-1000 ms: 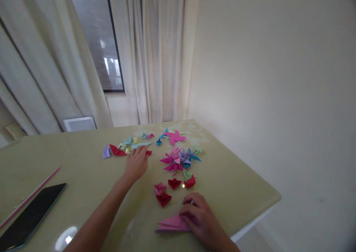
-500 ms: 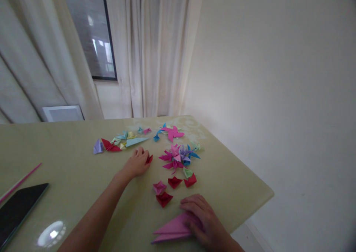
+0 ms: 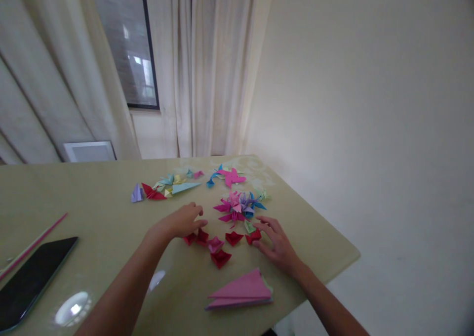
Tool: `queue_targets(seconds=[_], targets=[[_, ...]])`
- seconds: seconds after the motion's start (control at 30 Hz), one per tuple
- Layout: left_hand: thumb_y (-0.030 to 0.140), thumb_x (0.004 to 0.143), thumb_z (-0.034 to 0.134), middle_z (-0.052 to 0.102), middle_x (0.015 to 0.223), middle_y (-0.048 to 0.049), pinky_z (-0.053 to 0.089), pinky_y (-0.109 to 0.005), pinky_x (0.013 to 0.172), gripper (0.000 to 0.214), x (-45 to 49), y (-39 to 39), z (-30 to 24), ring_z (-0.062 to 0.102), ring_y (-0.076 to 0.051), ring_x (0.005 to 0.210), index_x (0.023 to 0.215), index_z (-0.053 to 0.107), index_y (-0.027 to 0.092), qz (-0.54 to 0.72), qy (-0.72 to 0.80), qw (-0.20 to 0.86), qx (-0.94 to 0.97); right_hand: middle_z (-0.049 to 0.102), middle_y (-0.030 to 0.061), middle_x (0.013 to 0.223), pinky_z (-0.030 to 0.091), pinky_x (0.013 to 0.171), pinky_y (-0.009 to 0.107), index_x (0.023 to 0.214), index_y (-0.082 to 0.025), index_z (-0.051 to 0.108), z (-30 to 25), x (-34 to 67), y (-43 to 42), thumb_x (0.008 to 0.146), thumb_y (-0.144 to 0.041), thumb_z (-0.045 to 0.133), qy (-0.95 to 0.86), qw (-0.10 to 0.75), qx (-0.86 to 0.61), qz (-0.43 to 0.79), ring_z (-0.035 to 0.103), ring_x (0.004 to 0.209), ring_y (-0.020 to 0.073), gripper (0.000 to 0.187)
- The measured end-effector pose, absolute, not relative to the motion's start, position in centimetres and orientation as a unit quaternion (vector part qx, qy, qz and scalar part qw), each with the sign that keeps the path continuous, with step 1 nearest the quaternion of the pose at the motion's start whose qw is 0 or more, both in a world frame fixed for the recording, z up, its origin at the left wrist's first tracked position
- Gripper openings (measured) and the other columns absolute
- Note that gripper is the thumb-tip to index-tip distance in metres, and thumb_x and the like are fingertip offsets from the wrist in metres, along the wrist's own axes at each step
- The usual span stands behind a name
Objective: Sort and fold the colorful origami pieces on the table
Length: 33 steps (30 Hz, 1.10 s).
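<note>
My left hand (image 3: 183,221), thumb and fingers apart, hovers just behind two red folded paper boats (image 3: 202,237), partly covering the left one. My right hand (image 3: 276,244) is open, its thumb and fingertips at the edge of another red paper boat (image 3: 252,236); whether they touch it I cannot tell. Between the hands sit a pink paper boat (image 3: 215,244), a red boat (image 3: 234,238) and a nearer red boat (image 3: 220,259). A small green folded piece (image 3: 249,226) lies by my right fingertips. Near me rests a pink folded paper plane (image 3: 244,290), untouched.
Behind the boats is a cluster of pink, purple and blue paper flowers (image 3: 237,205). Farther back lie a pink pinwheel (image 3: 232,177), a light blue paper plane (image 3: 185,187) and a red crane (image 3: 152,192). A dark tablet (image 3: 35,281) and a pink stick (image 3: 35,244) lie left.
My left hand has come nearer and opened; the red boat it held now appears among the others. My right hand has left the pink plane and moved forward to a red boat.
</note>
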<state>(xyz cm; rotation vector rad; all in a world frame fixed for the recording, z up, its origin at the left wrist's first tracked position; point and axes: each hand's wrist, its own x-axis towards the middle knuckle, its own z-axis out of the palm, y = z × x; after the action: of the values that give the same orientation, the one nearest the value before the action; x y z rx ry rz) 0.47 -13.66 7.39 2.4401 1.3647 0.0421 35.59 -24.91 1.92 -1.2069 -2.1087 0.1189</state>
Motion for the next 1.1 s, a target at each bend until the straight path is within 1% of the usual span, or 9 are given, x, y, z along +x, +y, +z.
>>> queue_targets(seconds=[0.1, 0.2, 0.3, 0.43, 0.57, 0.7, 0.8, 0.9, 1.1], targets=[[0.048, 0.104, 0.043, 0.071, 0.126, -0.0137, 0.043, -0.047, 0.112, 0.041, 0.2, -16.1, 6.9, 0.062, -0.029, 0.122, 0.116, 0.073, 0.023, 0.059, 0.455, 0.197, 0.867, 0.064, 0.0154, 0.139, 0.051, 0.108, 0.053, 0.135, -0.025, 0.066, 1.1, 35.7, -23.8, 0.100, -0.036, 0.069, -0.837, 0.300, -0.457, 0.025, 0.059, 0.128, 0.0330, 0.037], [0.056, 0.106, 0.037, 0.065, 0.142, -0.0123, 0.045, -0.043, 0.115, 0.052, 0.1, -19.8, 4.8, 0.061, -0.027, 0.130, 0.141, 0.062, 0.025, 0.128, 0.437, 0.296, 0.840, 0.067, 0.0145, 0.131, 0.052, 0.106, 0.052, 0.128, -0.023, 0.068, 0.5, 35.4, -23.7, 0.098, -0.031, 0.071, -0.841, 0.282, -0.461, 0.019, 0.062, 0.121, 0.0320, 0.032], [0.066, 0.098, 0.054, 0.049, 0.160, -0.0140, 0.041, -0.048, 0.121, 0.071, 0.6, -23.2, 2.5, 0.049, -0.032, 0.144, 0.158, 0.045, 0.028, 0.194, 0.450, 0.288, 0.823, 0.068, 0.0133, 0.124, 0.053, 0.103, 0.050, 0.121, -0.021, 0.070, 0.5, 35.2, -23.9, 0.097, -0.031, 0.072, -0.839, 0.288, -0.462, 0.028, 0.063, 0.116, 0.0309, 0.026], [0.067, 0.086, 0.072, 0.039, 0.166, -0.0146, 0.034, -0.059, 0.124, 0.087, 2.9, -24.5, 1.1, 0.036, -0.040, 0.152, 0.160, 0.042, 0.032, 0.222, 0.422, 0.219, 0.852, 0.065, 0.0140, 0.129, 0.052, 0.106, 0.049, 0.129, -0.022, 0.067, 1.0, 35.0, -23.9, 0.095, -0.033, 0.074, -0.829, 0.306, -0.465, 0.048, 0.060, 0.121, 0.0317, 0.036], [0.057, 0.088, 0.075, 0.046, 0.158, -0.0148, 0.035, -0.057, 0.124, 0.080, 6.6, -23.1, 1.9, 0.040, -0.036, 0.147, 0.158, 0.045, 0.029, 0.221, 0.394, 0.229, 0.862, 0.063, 0.0136, 0.134, 0.049, 0.110, 0.047, 0.140, -0.020, 0.060, 1.2, 35.0, -23.9, 0.096, -0.035, 0.074, -0.818, 0.309, -0.477, 0.088, 0.058, 0.126, 0.0306, 0.048], [0.056, 0.087, 0.077, 0.053, 0.150, -0.0130, 0.040, -0.050, 0.122, 0.072, 9.1, -21.4, 3.2, 0.045, -0.032, 0.142, 0.149, 0.052, 0.028, 0.247, 0.337, 0.238, 0.877, 0.065, 0.0126, 0.129, 0.050, 0.107, 0.046, 0.135, -0.020, 0.061, 1.2, 34.9, -24.1, 0.098, -0.034, 0.072, -0.815, 0.303, -0.483, 0.100, 0.060, 0.120, 0.0302, 0.041], [0.050, 0.102, 0.055, 0.064, 0.130, -0.0112, 0.049, -0.042, 0.111, 0.036, 9.0, -18.5, 3.8, 0.058, -0.026, 0.125, 0.126, 0.065, 0.024, 0.293, 0.385, 0.182, 0.856, 0.065, 0.0130, 0.127, 0.050, 0.104, 0.047, 0.131, -0.020, 0.062, 1.1, 34.9, -23.9, 0.099, -0.036, 0.069, -0.806, 0.313, -0.496, 0.081, 0.060, 0.118, 0.0312, 0.036], [0.035, 0.106, 0.039, 0.067, 0.115, -0.0122, 0.054, -0.038, 0.099, 0.031, 7.8, -13.5, 3.9, 0.065, -0.024, 0.107, 0.111, 0.066, 0.020, 0.295, 0.503, 0.105, 0.806, 0.065, 0.0143, 0.126, 0.050, 0.103, 0.049, 0.129, -0.019, 0.062, 1.0, 34.8, -23.6, 0.101, -0.040, 0.067, -0.801, 0.312, -0.507, 0.066, 0.059, 0.116, 0.0326, 0.035], [0.018, 0.092, 0.052, 0.057, 0.145, -0.0191, 0.037, -0.052, 0.119, 0.042, 6.8, -3.5, 3.1, 0.051, -0.032, 0.139, 0.133, 0.059, 0.017, 0.248, 0.567, 0.074, 0.782, 0.063, 0.0154, 0.128, 0.049, 0.104, 0.049, 0.132, -0.019, 0.060, 0.8, 35.0, -23.3, 0.102, -0.049, 0.062, -0.802, 0.321, -0.498, 0.075, 0.057, 0.119, 0.0331, 0.042]])
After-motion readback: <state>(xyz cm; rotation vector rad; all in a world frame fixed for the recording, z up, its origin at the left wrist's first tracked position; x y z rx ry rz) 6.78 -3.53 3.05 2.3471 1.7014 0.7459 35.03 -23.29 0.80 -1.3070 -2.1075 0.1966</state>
